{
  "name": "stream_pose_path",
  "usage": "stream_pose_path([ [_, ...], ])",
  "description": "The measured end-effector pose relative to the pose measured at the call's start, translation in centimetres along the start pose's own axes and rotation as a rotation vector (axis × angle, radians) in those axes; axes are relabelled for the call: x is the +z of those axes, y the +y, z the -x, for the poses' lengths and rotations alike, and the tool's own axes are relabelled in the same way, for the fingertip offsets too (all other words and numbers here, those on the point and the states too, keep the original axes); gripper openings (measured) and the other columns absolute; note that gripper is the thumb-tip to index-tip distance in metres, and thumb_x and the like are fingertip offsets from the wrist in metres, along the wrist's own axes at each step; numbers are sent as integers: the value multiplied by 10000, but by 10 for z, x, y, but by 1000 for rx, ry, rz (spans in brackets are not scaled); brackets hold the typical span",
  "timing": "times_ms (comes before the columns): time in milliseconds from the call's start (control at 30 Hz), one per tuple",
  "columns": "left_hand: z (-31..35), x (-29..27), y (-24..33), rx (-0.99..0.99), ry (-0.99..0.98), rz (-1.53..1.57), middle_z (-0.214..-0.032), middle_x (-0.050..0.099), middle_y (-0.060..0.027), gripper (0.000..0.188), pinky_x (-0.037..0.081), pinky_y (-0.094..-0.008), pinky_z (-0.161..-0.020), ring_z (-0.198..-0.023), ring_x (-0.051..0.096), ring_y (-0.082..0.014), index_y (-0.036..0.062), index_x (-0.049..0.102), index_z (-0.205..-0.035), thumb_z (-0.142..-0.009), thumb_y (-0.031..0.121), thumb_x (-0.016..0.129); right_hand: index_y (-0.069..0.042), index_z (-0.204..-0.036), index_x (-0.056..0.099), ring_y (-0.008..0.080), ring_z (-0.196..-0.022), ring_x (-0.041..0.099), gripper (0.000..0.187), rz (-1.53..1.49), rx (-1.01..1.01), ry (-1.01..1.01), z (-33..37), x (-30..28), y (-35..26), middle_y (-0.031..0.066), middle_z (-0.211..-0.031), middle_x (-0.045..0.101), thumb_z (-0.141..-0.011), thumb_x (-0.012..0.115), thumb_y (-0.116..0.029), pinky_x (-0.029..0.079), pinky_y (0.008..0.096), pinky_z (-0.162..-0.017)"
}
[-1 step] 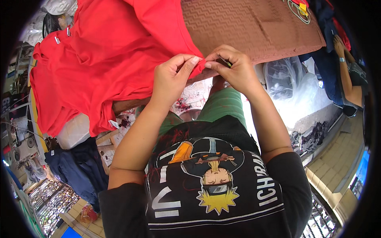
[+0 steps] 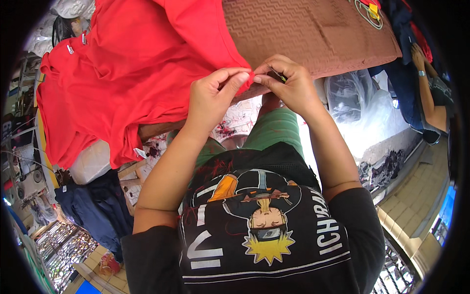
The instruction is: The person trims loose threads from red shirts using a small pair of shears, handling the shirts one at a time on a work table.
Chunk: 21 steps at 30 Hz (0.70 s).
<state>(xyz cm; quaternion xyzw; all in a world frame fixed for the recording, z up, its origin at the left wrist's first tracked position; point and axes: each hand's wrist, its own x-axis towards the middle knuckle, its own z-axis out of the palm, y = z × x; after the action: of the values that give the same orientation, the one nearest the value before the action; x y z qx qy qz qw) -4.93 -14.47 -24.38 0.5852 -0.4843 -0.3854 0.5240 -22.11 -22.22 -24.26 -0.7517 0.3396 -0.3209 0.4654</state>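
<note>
I've got both arms reaching forward, angled inward, fingertips nearly meeting. Left hand (image 2: 214,95) pinches a corner of the cloth (image 2: 142,63) at the table (image 2: 303,36) edge — right hand (image 2: 289,83) pinches there too, small tool (image 2: 281,76) tucked in it — too tiny to name.

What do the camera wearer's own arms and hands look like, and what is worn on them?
The left hand and right hand are ungloved, and both wrists are bare. The forearms are uncovered too; short, plain, blackish sleeves end near the elbows.
</note>
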Motion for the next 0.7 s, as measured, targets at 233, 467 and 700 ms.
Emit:
stream_pose_path([
  [233,-4,12,6,311,34,-374,-860,705,-105,120,531,-317,-651,-745,682,-219,43,711,-909,-827,131,703,-10,-900,687,233,-768,651,141,172,-13,25,4,-4,-4,105,-846,658,-797,734,-94,500,315,-684],
  [467,-9,13,7,173,-92,-559,-751,695,-91,132,509,-280,-591,-628,666,-176,43,699,-910,-881,166,662,-35,-1040,647,301,-868,665,293,334,49,-76,14,-30,-10,140,-949,683,-809,728,-195,513,377,-751],
  [700,-17,8,3,140,-193,-576,-754,699,-108,181,537,-288,-633,-697,700,-182,21,658,-942,-911,197,631,-31,-1038,616,323,-854,659,220,307,23,-122,17,-43,-15,164,-898,671,-867,647,-167,504,391,-732],
])
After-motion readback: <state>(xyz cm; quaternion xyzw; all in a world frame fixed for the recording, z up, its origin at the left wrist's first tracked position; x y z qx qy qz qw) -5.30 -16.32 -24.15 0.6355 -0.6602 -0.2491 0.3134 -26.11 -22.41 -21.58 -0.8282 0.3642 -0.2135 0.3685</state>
